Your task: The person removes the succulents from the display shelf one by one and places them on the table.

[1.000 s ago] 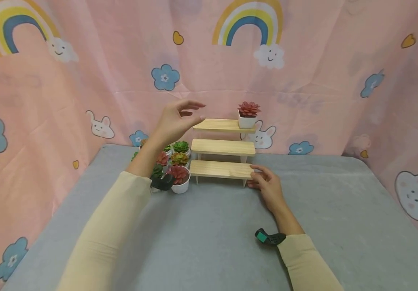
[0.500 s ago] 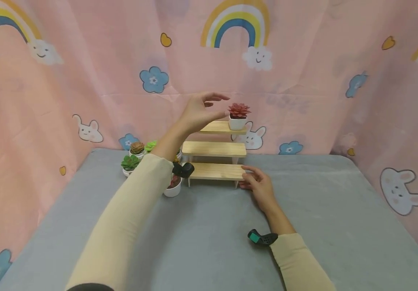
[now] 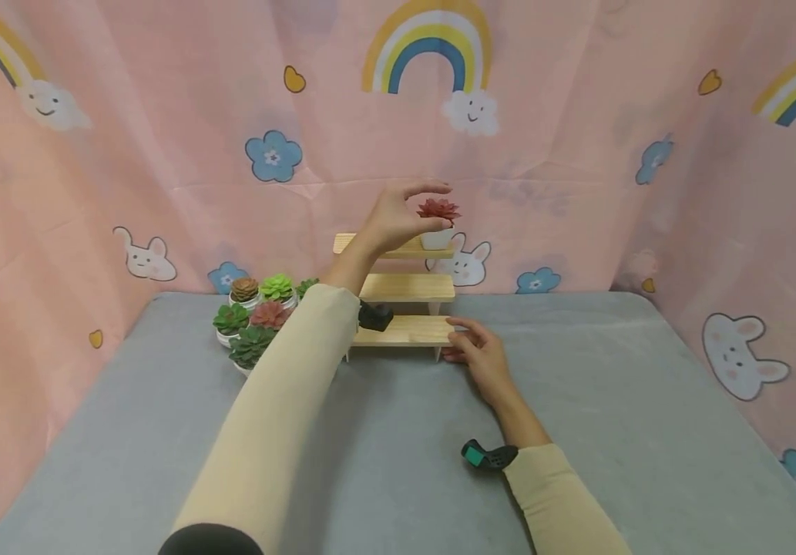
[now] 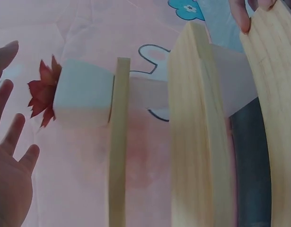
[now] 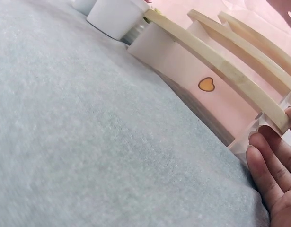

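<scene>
A three-step wooden display stand (image 3: 408, 287) with pale supports stands at the back of the table. On its top step, at the right end, sits a red succulent (image 3: 438, 207) in a white square pot (image 4: 83, 92). My left hand (image 3: 401, 218) hovers at that plant, thumb and fingers apart around it; the left wrist view shows a gap between the fingers and the leaves. At the right end of the lowest step (image 5: 230, 78), my right hand (image 3: 486, 361) holds the stand, with fingertips on the board's edge and others below beside the support.
Several potted succulents (image 3: 250, 343) cluster left of the stand, partly hidden by my left sleeve (image 3: 266, 408). A grey cloth (image 3: 578, 401) covers the table. Behind hangs a pink patterned curtain (image 3: 342, 100).
My left hand has moved right, from above the left end of the top step to the red succulent. The view has turned slightly right. My right hand has stayed on the stand.
</scene>
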### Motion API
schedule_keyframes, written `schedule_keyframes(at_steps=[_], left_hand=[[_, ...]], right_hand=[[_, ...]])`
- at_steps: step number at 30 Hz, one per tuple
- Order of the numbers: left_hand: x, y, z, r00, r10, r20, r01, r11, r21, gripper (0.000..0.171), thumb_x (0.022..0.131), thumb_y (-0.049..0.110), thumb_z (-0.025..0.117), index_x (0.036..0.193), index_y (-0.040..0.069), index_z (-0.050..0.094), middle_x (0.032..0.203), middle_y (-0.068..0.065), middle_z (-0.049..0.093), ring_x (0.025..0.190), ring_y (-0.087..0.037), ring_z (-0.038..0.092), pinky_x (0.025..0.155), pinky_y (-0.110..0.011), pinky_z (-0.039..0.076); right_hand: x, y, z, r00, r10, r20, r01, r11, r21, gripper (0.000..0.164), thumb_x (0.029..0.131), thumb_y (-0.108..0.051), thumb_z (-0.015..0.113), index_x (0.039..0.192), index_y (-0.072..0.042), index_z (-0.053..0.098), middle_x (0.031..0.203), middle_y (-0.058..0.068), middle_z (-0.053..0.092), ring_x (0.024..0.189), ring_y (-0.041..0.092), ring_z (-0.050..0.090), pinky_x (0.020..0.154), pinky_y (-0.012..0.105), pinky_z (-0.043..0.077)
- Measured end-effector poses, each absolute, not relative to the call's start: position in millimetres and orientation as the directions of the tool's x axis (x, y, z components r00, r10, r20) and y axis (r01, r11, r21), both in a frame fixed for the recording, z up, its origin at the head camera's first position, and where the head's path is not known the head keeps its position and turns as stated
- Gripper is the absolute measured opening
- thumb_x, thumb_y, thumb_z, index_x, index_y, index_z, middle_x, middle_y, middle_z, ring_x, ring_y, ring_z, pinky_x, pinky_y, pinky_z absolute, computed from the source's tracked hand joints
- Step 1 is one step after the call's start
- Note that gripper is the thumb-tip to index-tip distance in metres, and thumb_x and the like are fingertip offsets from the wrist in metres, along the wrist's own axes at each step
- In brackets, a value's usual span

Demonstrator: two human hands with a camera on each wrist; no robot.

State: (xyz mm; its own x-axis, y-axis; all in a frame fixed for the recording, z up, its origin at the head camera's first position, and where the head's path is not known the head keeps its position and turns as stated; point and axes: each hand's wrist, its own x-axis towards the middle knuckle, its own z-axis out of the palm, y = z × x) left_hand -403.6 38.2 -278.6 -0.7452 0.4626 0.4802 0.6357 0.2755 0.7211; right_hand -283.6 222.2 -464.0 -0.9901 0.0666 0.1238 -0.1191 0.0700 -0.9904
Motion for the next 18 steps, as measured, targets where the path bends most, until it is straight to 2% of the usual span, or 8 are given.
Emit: schedule_keyframes(at_steps=[2,5,9,14,18], left_hand=[[-407.6,41.1,-282.7,-0.742,0.463,0.485,0.637,0.263,0.725,0.050,0.084,0.018,0.083,0.130,0.009,0.068,0.145,-0.005,0.060,0.143,-0.021,0.047,0.118,-0.044,0.042],[-412.3,47.2,-289.7,-0.756,0.462,0.464,0.610,0.239,0.756,0.051,0.084,0.014,0.083,0.132,0.007,0.066,0.144,-0.007,0.061,0.131,-0.022,0.057,0.108,-0.039,0.051],[-416.6,53.9,-300.7,-0.769,0.475,0.428,0.559,0.173,0.811,0.051,0.085,0.004,0.079,0.134,0.003,0.064,0.132,-0.012,0.068,0.112,-0.025,0.069,0.094,-0.032,0.059],[-418.6,57.7,-312.6,-0.767,0.472,0.435,0.536,0.097,0.839,0.047,0.086,-0.008,0.073,0.131,-0.003,0.064,0.127,-0.019,0.071,0.115,-0.028,0.069,0.095,-0.028,0.058],[-419.1,59.3,-315.9,-0.769,0.452,0.452,0.547,0.098,0.832,0.044,0.086,-0.009,0.072,0.130,-0.002,0.065,0.125,-0.018,0.071,0.113,-0.027,0.070,0.094,-0.027,0.058]], right_hand=[[-283.4,221.0,-463.1,-0.990,0.068,0.123,-0.118,0.070,-0.991,0.032,0.100,-0.008,0.060,0.131,0.002,0.063,0.093,0.005,0.072,0.073,0.008,0.072,0.070,0.026,0.063],[-282.4,220.9,-462.1,-0.990,0.072,0.120,-0.114,0.077,-0.990,0.032,0.100,-0.008,0.060,0.131,0.001,0.063,0.094,0.006,0.072,0.073,0.008,0.072,0.071,0.026,0.063],[-282.7,221.7,-462.8,-0.990,0.081,0.119,-0.112,0.088,-0.990,0.032,0.100,-0.008,0.060,0.131,0.000,0.064,0.096,0.009,0.072,0.074,0.008,0.072,0.071,0.026,0.063],[-283.1,220.7,-463.3,-0.990,0.076,0.117,-0.110,0.094,-0.989,0.032,0.101,-0.009,0.060,0.131,0.000,0.064,0.100,0.014,0.072,0.074,0.007,0.071,0.071,0.026,0.063],[-282.7,220.8,-463.2,-0.990,0.075,0.117,-0.109,0.097,-0.989,0.033,0.101,-0.010,0.059,0.132,0.000,0.063,0.102,0.015,0.072,0.075,0.006,0.071,0.072,0.025,0.063]])
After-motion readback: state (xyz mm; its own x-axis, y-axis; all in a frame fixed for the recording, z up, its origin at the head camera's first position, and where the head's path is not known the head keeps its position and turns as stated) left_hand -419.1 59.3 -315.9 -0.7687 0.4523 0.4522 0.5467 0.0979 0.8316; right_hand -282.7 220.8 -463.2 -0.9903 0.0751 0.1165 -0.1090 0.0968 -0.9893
